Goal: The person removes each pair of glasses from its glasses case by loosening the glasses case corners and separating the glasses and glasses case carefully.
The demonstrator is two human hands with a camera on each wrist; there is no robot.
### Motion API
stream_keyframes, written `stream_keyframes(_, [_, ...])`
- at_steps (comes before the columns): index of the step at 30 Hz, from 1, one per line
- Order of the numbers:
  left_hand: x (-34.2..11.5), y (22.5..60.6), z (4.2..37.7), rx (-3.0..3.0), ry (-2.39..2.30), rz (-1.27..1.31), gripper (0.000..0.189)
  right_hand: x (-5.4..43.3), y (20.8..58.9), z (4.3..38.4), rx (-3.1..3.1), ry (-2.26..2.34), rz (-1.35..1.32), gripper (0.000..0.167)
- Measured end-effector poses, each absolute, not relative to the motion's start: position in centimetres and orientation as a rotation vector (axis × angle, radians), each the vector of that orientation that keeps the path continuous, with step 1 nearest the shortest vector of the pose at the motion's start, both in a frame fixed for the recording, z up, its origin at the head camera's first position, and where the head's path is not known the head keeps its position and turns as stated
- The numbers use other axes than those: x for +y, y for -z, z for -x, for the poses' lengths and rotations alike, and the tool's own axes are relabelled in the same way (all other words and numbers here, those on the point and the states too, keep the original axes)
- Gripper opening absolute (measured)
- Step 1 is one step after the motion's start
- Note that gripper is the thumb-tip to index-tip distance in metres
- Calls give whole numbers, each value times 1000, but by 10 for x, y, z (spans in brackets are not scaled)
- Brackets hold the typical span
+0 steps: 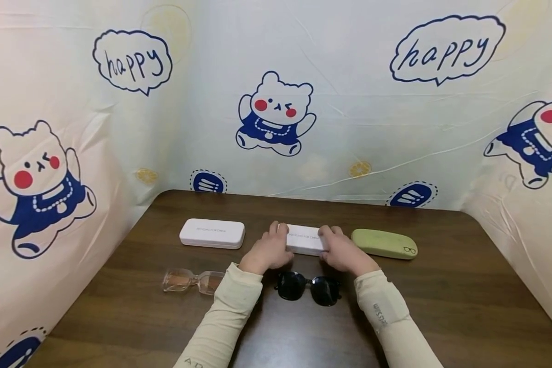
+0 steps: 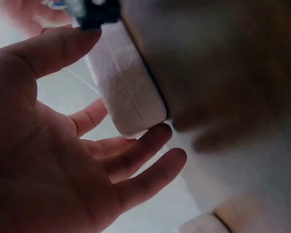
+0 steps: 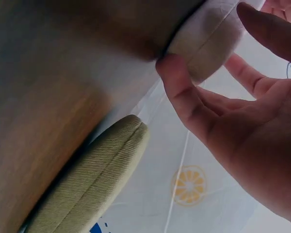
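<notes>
A white glasses case [image 1: 305, 239] with faint lettering lies closed on the table, between both hands. My left hand [image 1: 269, 249] grips its left end, thumb at the front and fingers over the top and side. At the opposite end, my right hand [image 1: 345, 250] holds it in much the same way. Both wrist views show the case's rounded ends, [image 2: 128, 92] with a seam along the side, between thumb and fingers. Black sunglasses [image 1: 309, 289] lie just in front of this case, between the forearms.
Left of the hands is another white glasses case [image 1: 212, 234]. Clear-framed glasses with tinted lenses [image 1: 193, 281] lie before it, partly behind the left sleeve. A green glasses case [image 1: 384, 244] sits close to the right hand. Printed cloth [image 1: 349, 133] surrounds the brown table [image 1: 469, 286].
</notes>
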State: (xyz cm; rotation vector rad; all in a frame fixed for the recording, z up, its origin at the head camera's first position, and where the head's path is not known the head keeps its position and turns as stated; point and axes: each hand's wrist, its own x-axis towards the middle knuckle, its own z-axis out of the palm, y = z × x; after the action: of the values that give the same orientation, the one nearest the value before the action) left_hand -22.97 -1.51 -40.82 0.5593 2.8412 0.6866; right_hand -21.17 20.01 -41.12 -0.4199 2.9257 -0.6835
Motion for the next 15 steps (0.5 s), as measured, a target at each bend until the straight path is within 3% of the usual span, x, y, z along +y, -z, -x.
stream_keyframes(8, [-18,405,228,2834,-600,-525,61,228,396,215,3037,713,466,34])
stream_keyframes(15, [-20,404,224,2833,-561,-520,60,287,396,207,2987,547,187,63])
